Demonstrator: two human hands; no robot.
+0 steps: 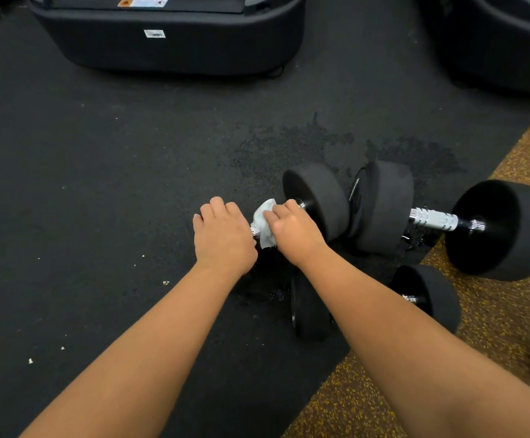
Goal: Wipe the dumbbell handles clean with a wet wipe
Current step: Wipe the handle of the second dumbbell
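Passing first over the near dumbbell [431, 295], lying half hidden beneath the right forearm and showing only a glint of metal; impossible to tell whether wiped yet.

Working just beyond it on the middle dumbbell [317, 197] with both hands. Curling the left hand [224, 235] down over the left end of the handle [254, 230], with fingers bent and closed, apparently steadying it; not seeing what lies beneath the palm. Wrapping the right hand [292, 235] round the wipe [265, 224], with fingers and thumb bent close, pressing it onto the handle between the left hand and the right-side head.

Judging the task as mid-course: rubbing this handle now, with the wipe bunched on the bar and only short bits of bare metal showing at either side.

Leaving the right dumbbell [432, 219] alone for the moment, lying head beside head with the middle one, with its knurled bar bare and no hand on it; probably needing a wipe yet, though not possible to read cleanness from here.

Noting, farther off, dark wet patches [289, 147] on the floor [99, 184], and farthest of all a machine base [168, 42].
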